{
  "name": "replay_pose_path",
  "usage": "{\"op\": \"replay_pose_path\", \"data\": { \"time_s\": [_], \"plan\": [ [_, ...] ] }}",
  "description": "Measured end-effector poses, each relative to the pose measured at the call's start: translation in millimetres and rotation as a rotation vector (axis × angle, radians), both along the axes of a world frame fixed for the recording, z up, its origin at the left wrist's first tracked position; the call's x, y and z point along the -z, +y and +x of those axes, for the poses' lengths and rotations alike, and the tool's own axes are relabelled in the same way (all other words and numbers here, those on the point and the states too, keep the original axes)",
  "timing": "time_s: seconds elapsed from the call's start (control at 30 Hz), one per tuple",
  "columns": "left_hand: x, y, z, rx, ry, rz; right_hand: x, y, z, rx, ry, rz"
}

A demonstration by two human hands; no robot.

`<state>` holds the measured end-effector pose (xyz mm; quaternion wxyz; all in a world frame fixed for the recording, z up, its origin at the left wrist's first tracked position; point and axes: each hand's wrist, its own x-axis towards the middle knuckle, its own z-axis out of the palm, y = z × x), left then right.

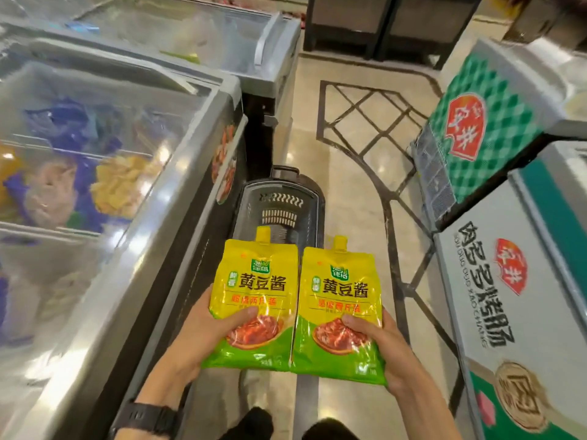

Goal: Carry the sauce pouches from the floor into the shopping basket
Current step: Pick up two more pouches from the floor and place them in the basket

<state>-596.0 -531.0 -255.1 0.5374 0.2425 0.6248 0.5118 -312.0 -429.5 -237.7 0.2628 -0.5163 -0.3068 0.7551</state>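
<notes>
Two grips, low centre: our left hand [203,331] clasps the left sauce pouch [254,296], our right hand [381,347] the right sauce pouch [341,312], thumbs on the fronts. Beyond, mid-frame, the dark shopping basket [279,211] sits on the floor [349,173] beside a freezer [127,154].

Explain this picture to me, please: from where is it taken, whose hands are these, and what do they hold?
There is no machine here. A person wears one camera on the head; it looks forward and down, so you see that person's own arms. The left hand holds a yellow sauce pouch, and the right hand holds a second pouch beside it. Just ahead of them, a dark shopping basket stands on the shiny floor, next to a glass-topped freezer.
</notes>
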Motion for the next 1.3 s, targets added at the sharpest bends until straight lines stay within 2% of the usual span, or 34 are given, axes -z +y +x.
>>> {"op": "replay_pose_path", "data": {
  "time_s": [0.2,0.33,0.73,0.9,1.0,1.17,1.3],
  "plan": [
    [38,96,-40,0.006,-0.01,-0.069,32,94,-28,0.065,-0.021,-0.068],
    [80,159,-54,-0.037,0.003,-0.149,71,167,-58,0.019,-0.094,-0.061],
    [261,329,-106,-0.05,0.052,-0.4,259,370,-135,-0.179,-0.255,-0.139],
    [358,378,-141,-0.008,0.201,-0.47,356,420,-184,-0.244,-0.425,-0.048],
    [417,397,-151,-0.041,0.209,-0.491,403,438,-209,-0.332,-0.552,0.079],
    [504,425,-155,-0.12,0.293,-0.515,468,460,-230,-0.42,-0.706,0.175],
    [565,432,-143,-0.065,0.349,-0.558,509,478,-252,-0.556,-0.831,0.218]
  ]
}}
